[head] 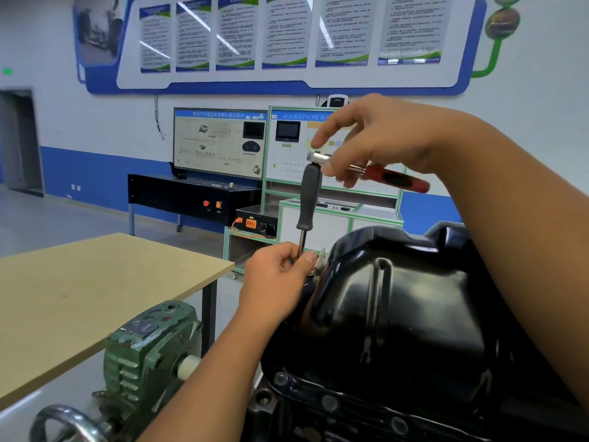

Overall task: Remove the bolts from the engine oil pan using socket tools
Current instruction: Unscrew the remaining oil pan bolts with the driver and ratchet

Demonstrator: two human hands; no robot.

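Left hand [280,275] pinches driver [308,199]; right hand [382,138] grips ratchet [376,172]

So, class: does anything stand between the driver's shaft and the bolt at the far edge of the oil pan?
Only the left hand: it pinches the shaft low down and hides the bolt. Nothing else visible blocks the oil pan edge.

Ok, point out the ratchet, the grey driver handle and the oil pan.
ratchet [393,179]: head view, on its red grip.
grey driver handle [309,197]: head view, middle of the handle.
oil pan [424,301]: head view, on its glossy black top face.
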